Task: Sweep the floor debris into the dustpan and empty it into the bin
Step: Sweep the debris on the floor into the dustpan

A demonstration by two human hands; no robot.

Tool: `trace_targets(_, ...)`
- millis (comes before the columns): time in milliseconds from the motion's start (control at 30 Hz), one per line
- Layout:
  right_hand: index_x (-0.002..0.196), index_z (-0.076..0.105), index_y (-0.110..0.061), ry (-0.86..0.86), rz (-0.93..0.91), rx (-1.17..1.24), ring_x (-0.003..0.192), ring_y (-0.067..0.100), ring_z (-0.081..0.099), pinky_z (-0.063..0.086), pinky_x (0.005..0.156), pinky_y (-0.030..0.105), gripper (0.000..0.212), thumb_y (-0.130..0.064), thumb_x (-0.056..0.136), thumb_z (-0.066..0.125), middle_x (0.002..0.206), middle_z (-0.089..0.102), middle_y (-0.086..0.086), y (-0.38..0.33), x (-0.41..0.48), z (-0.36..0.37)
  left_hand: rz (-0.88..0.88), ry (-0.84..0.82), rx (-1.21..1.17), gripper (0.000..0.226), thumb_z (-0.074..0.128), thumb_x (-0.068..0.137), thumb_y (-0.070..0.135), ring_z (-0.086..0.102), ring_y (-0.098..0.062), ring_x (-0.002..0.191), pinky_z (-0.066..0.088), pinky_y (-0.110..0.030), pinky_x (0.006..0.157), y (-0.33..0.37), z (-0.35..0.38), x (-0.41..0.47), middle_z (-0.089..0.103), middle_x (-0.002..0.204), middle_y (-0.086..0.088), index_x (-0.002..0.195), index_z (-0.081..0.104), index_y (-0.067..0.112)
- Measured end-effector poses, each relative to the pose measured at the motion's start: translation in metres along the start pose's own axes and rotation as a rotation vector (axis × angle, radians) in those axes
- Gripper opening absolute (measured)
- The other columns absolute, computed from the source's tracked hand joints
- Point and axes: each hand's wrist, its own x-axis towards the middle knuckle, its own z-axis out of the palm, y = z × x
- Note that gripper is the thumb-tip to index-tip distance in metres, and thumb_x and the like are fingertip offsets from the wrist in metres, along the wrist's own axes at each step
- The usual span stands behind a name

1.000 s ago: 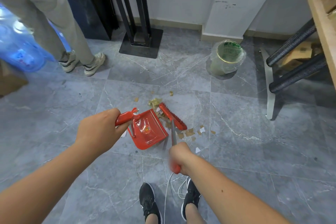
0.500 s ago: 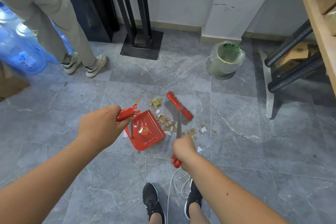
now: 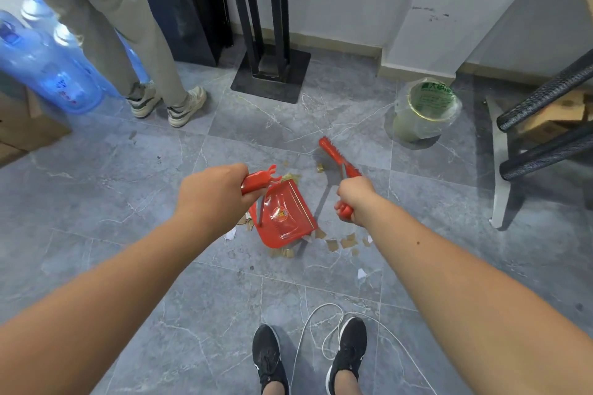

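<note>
Head view, looking down at a grey marbled tile floor: two bare arms reach forward, one tool in each fist. The left hand is clamped around the handle of the one red dustpan. The right hand is clamped around the handle of the one red brush.

The dustpan sits low at the floor between the two hands, just beyond them. Its long axis runs from the handle at upper left, where the grip is, down to its rounded rear at lower right; its straight open lip faces up and to the right, toward the brush. A round sticker shows on its inner face.

The brush handle runs from the right fist up and to the left, away from the person, ending in the bristled head (whether the head touches the tile I cannot tell). It points roughly toward the far wall, left of the bin.

Debris lies scattered as small tan and white paper scraps: a cluster just below and right of the dustpan, a few at its far corner, one white piece nearer the feet. An exact count is not possible.

One bin, lined with a clear bag, stands upright at upper right, well apart from the dustpan. Two black shoes show at the bottom, with a white cord looping between them.
</note>
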Motion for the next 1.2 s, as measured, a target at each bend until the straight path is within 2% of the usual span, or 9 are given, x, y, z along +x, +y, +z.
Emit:
trace_targets(167, 0.103, 0.049, -0.006, -0.043, 0.03, -0.125, 0.044, 0.015, 0.034, 0.029, 0.033, 0.012, 0.019, -0.003, 0.095, 0.032, 0.068, 0.047, 0.011, -0.022, 0.02, 0.021, -0.057, 0.002, -0.008, 0.047, 0.057, 0.09, 0.065, 0.05, -0.02, 0.058, 0.032, -0.028, 0.049, -0.024, 0.005, -0.002, 0.046, 0.06, 0.008, 0.071, 0.045, 0.024)
trace_targets(267, 0.105, 0.049, -0.006, -0.094, 0.02, -0.195, 0.041, 0.014, 0.033, 0.029, 0.034, 0.012, 0.024, -0.001, 0.094, 0.028, 0.065, 0.044, 0.009, -0.022, 0.022, 0.04, -0.104, 0.001, -0.001, 0.048, 0.056, 0.089, 0.067, 0.047, -0.018, 0.055, 0.028, -0.028, 0.046, -0.045, 0.009, -0.01, 0.047, 0.059, 0.008, 0.071, 0.047, 0.024)
trace_targets(367, 0.106, 0.048, -0.005, -0.156, -0.028, -0.287, 0.031, 0.011, 0.031, 0.029, 0.036, 0.013, 0.025, 0.002, 0.093, 0.028, 0.066, 0.043, 0.009, -0.015, 0.014, 0.068, -0.154, 0.016, 0.0, 0.048, 0.057, 0.088, 0.069, 0.045, -0.016, 0.052, 0.026, -0.027, 0.046, -0.067, 0.01, -0.019, 0.047, 0.058, 0.01, 0.07, 0.048, 0.024)
trace_targets(500, 0.092, 0.048, -0.006, -0.222, -0.039, -0.378, 0.022, 0.009, 0.028, 0.029, 0.04, 0.015, 0.023, 0.006, 0.092, 0.028, 0.061, 0.043, 0.009, -0.007, -0.003, 0.103, -0.25, 0.027, -0.004, 0.05, 0.06, 0.086, 0.067, 0.046, -0.02, 0.055, 0.028, -0.028, 0.048, -0.097, 0.008, -0.035, 0.045, 0.057, 0.01, 0.066, 0.045, 0.025)
trace_targets(667, 0.113, 0.049, -0.005, -0.267, -0.063, -0.431, 0.021, 0.011, 0.029, 0.031, 0.037, 0.014, 0.033, 0.004, 0.091, 0.025, 0.07, 0.044, 0.012, 0.006, -0.008, 0.133, -0.337, 0.042, -0.017, 0.051, 0.061, 0.087, 0.065, 0.045, -0.023, 0.057, 0.026, -0.028, 0.049, -0.126, 0.003, -0.059, 0.043, 0.057, 0.009, 0.061, 0.038, 0.027)
trace_targets(833, 0.108, 0.045, -0.004, -0.306, -0.075, -0.562, 0.021, 0.012, 0.033, 0.03, 0.036, 0.014, 0.024, 0.003, 0.092, 0.028, 0.072, 0.046, 0.013, 0.024, -0.012, 0.15, -0.391, 0.045, -0.006, 0.049, 0.06, 0.086, 0.067, 0.049, -0.023, 0.059, 0.033, -0.028, 0.051, -0.148, 0.001, -0.081, 0.046, 0.059, 0.009, 0.065, 0.043, 0.026)
trace_targets(1000, 0.1, 0.045, -0.006, -0.331, -0.097, -0.65, 0.029, 0.013, 0.035, 0.03, 0.036, 0.017, 0.014, -0.001, 0.095, 0.032, 0.074, 0.045, 0.013, 0.049, -0.027, 0.151, -0.433, 0.088, 0.0, 0.048, 0.061, 0.086, 0.066, 0.05, -0.025, 0.059, 0.035, -0.03, 0.052, -0.166, -0.002, -0.104, 0.049, 0.06, 0.007, 0.068, 0.051, 0.022)
trace_targets(1100, 0.11, 0.043, -0.004, -0.33, -0.096, -0.701, 0.042, 0.017, 0.039, 0.03, 0.037, 0.018, 0.023, 0.004, 0.092, 0.03, 0.077, 0.045, 0.012, 0.067, -0.033, 0.15, -0.482, 0.11, -0.017, 0.05, 0.062, 0.086, 0.065, 0.047, -0.026, 0.061, 0.035, -0.031, 0.053, -0.174, -0.007, -0.119, 0.051, 0.061, 0.004, 0.069, 0.054, 0.019)
trace_targets(1200, 0.115, 0.041, -0.005, -0.344, -0.083, -0.752, 0.046, 0.018, 0.039, 0.028, 0.037, 0.018, 0.027, 0.004, 0.092, 0.03, 0.075, 0.043, 0.01, 0.083, -0.045, 0.146, -0.507, 0.134, -0.035, 0.048, 0.062, 0.087, 0.064, 0.05, -0.026, 0.062, 0.032, -0.03, 0.052, -0.181, -0.014, -0.135, 0.055, 0.063, 0.003, 0.072, 0.058, 0.018)
